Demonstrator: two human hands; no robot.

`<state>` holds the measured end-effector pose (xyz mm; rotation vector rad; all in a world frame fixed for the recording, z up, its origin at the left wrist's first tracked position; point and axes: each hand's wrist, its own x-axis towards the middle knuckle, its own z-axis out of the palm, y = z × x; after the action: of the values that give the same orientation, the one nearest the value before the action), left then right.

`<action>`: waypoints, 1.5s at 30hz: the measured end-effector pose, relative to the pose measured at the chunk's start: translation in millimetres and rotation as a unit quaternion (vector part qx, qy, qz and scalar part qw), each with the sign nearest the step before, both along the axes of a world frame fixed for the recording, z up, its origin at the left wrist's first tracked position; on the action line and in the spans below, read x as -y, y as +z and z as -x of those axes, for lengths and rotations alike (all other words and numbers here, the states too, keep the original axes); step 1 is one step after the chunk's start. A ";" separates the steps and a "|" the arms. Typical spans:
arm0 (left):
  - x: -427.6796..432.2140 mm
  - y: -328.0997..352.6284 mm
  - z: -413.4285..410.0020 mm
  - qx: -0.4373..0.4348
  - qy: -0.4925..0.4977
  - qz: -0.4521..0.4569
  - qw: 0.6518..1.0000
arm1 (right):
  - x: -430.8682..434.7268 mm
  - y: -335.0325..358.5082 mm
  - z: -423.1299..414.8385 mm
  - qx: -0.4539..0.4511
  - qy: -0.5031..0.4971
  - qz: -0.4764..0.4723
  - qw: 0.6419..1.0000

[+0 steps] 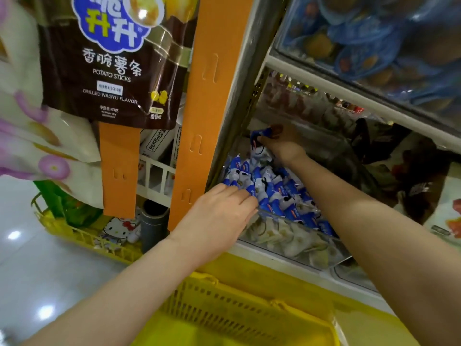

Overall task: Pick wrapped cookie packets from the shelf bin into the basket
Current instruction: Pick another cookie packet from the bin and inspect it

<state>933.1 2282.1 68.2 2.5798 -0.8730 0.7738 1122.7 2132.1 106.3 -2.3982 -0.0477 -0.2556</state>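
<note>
one head-worn view, looking forward and down, close over the shelf bin (287, 236) and basket (224, 315).

A clear bin (294, 242) heaped with blue and white packets (279, 193) is seen on a shelf at the centre of the frame. One packet (260, 135) is pinched by the right hand (283, 143) at the far end of the heap. The left hand (219, 216) is laid on the near packets, fingers stretched out. A yellow basket (224, 310) is seen along the lower edge. A brown bag of potato sticks (112, 71) is hung at upper left, beside an orange strip (212, 96).
</note>
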 end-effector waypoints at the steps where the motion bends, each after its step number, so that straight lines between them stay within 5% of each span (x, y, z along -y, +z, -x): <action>1: 0.7 0.0 0.6 0.002 0.002 0.001 1.000 | 2.5 5.0 4.7 0.028 -0.012 -0.003 1.000; 6: 4.3 1.1 6.7 -0.056 0.027 0.012 0.998 | 8.0 26.2 54.8 0.129 -0.026 -0.087 0.988; 12: 8.3 6.5 31.5 -0.126 0.031 0.263 0.956 | 12.9 27.8 145.8 0.051 0.003 -0.272 0.961; 14: 10.6 8.7 41.7 -0.174 0.036 0.364 0.914 | 15.5 21.9 174.6 0.024 0.035 -0.301 0.953; 18: 22.2 12.7 58.3 -0.370 0.011 0.518 0.771 | 17.1 4.3 221.0 -0.052 0.093 -0.316 0.943; 23: 29.8 -0.1 76.3 -0.415 0.020 0.479 0.773 | 20.7 -21.5 254.5 -0.177 0.149 -0.302 0.925; 28: 30.0 -12.8 87.9 -0.455 0.002 0.452 0.768 | 23.5 -38.9 269.7 -0.211 0.112 -0.359 0.902; 34: 41.2 -25.0 92.4 -0.453 0.010 0.486 0.747 | 26.2 -51.8 269.5 -0.084 0.086 -0.280 0.953; 40: 49.2 -35.7 90.3 -0.398 0.074 0.557 0.725 | 25.1 -64.6 273.6 -0.069 0.071 -0.197 0.975; 45: 51.7 -42.5 91.0 -0.420 0.076 0.561 0.709 | 30.5 -64.5 281.7 0.112 0.111 0.110 0.981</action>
<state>842.1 2230.4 25.7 1.5203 0.1530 -0.0096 841.0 2101.6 41.8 -2.5428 -0.4671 -0.4328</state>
